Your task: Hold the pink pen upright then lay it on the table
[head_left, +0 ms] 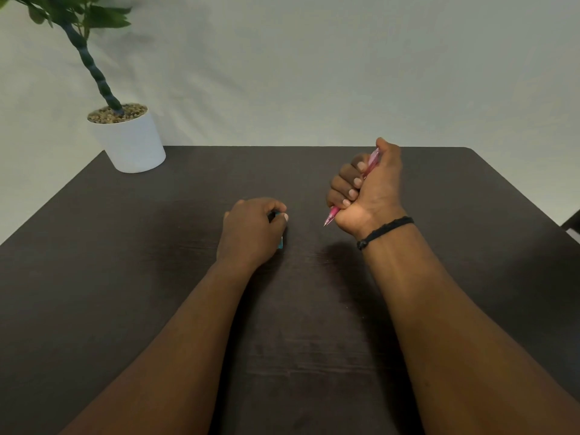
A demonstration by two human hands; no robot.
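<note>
Right hand [365, 189] fisted around light, stiff, slippery-looking pink pencil [332, 216], best gripped mid-barrel, raised at tabletop [157, 277] three o'clock; left hand [251, 230] pinching small rigid teal object [280, 243] at center.

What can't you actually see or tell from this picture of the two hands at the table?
- Head view: the small teal thing is mostly covered by the left hand; what it is cannot be told.
- The middle of the pink pen is hidden inside the right hand.
- The plant has its top cut off by the upper edge.
- The table runs out of frame at the sides and bottom.
</note>
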